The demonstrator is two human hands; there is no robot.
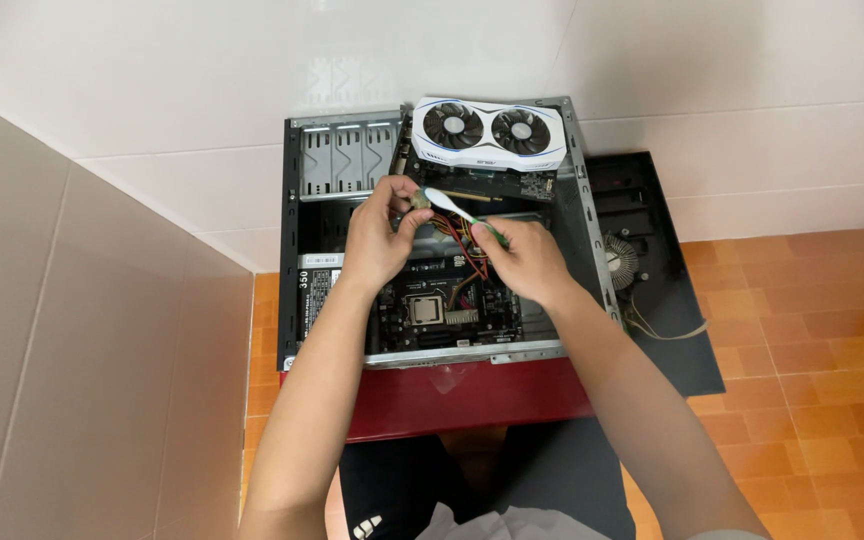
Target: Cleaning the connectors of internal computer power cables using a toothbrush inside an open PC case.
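Hands [377, 240] two, toothbrush [457, 210] one

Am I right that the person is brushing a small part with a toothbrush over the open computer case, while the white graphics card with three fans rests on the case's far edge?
Not quite: the head view shows the white graphics card has two fans, not three. The rest holds: the right hand holds the toothbrush against a small part pinched in the left hand, over the open computer case.

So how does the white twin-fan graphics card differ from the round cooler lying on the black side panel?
The graphics card is white, long and carries two dark fans; the round cooler is a single grey metal disc. The card rests across the top edge of the open computer case, while the cooler lies outside it on the black side panel, a cable trailing from it. Neither hand touches either one.
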